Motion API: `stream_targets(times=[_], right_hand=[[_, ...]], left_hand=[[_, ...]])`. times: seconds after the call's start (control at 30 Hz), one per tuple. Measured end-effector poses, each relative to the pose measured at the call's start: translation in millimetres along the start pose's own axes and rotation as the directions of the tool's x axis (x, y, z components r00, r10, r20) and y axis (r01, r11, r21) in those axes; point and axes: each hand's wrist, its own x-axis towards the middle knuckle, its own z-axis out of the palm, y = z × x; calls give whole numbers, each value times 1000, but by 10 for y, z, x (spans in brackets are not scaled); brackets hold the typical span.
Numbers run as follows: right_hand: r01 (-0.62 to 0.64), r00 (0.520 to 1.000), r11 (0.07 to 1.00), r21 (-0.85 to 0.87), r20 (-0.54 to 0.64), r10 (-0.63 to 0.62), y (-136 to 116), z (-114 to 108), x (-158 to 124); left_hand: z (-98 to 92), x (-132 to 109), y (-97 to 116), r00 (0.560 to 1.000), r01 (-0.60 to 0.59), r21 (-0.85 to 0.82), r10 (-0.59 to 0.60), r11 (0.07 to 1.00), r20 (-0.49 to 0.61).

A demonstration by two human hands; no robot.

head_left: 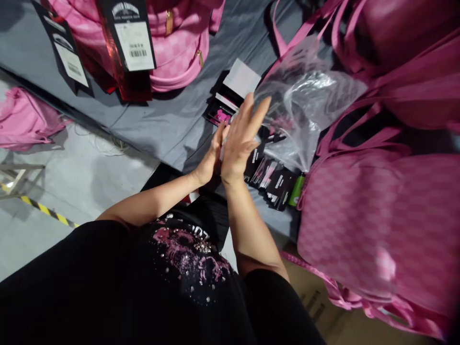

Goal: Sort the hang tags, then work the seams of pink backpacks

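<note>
My right hand is raised over the grey-covered table, fingers stretched out flat and together. My left hand lies against its palm, fingers straight; most of it is hidden behind the right hand. I cannot make out whether anything lies between the palms. Just beyond the fingertips a crumpled clear plastic bag rests against a pink backpack. Below the hands lies a row of black cards, with more black and white cards farther off.
Pink checkered backpacks lie around: one at the right, one at the top, others at top right. Black hang tags with barcodes hang at top left. A cardboard box and a floor with hazard tape are below.
</note>
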Motion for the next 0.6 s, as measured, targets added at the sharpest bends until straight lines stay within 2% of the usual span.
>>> stream_targets(times=[0.07, 0.17, 0.23, 0.37, 0.43, 0.5, 0.6], right_hand=[[110, 993, 994, -6, -47, -111, -39, -65, 21], [115, 991, 993, -5, -74, -115, -61, -187, 1], [79, 995, 997, 11, -68, -78, -1, -239, -51], [71, 994, 996, 63, -83, -65, 247, -280, -162], [59, 994, 998, 19, -91, -57, 325, -293, -176], [63, 995, 998, -26, -70, -64, 290, -299, -155], [114, 993, 992, -58, -20, -115, 4, -279, -86]], left_hand=[[-8, -21, 3, 995, -91, 10, 91, 996, -34], [-12, -64, 34, 983, -154, 120, 165, 981, -84], [-2, -83, 57, 988, -100, 143, 116, 985, -103], [-22, -143, 59, 983, 11, 62, 0, 998, -183], [-76, -213, 52, 980, 43, 119, -19, 992, -201], [-132, -288, 50, 981, 68, 150, -38, 986, -190], [-151, -337, 49, 989, 42, 75, -30, 996, -145]])
